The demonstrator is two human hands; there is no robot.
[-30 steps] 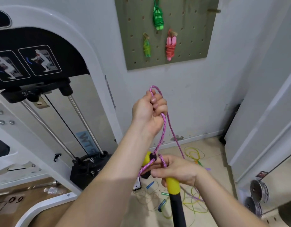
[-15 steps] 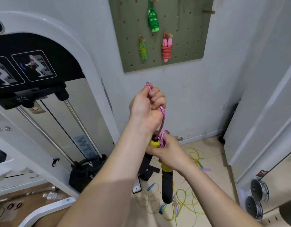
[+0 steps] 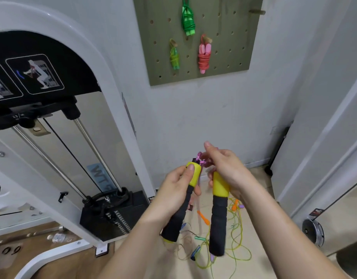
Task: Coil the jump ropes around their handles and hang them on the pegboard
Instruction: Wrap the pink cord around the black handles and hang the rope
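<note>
Down from the high pull now, both hands level near centre frame. Grips one handle [image 3: 193, 175] in the left hand [image 3: 173, 191], thumb on its yellow cap. Curls the right hand [image 3: 231, 172] round the yellow top of the other handle [image 3: 219, 218], thumb lifted. Bunches the pink rope [image 3: 200, 158] between the two caps, at 12 o'clock of the left hand. Looks early for this rope: no turns visible round the black grips, hanging yet to come. Shows three already up on the pegboard [image 3: 224, 65] at 12 o'clock: green bundle [image 3: 188, 21], lime bundle [image 3: 174, 57], red bundle [image 3: 203, 57], with a free peg [image 3: 257, 11] at 1. Leaves loose ropes [image 3: 237, 224] on the tiled floor [image 3: 258, 178] at 6; cable machine [image 3: 105, 212] at 9, weight plate [image 3: 312, 230] at 4.
</note>
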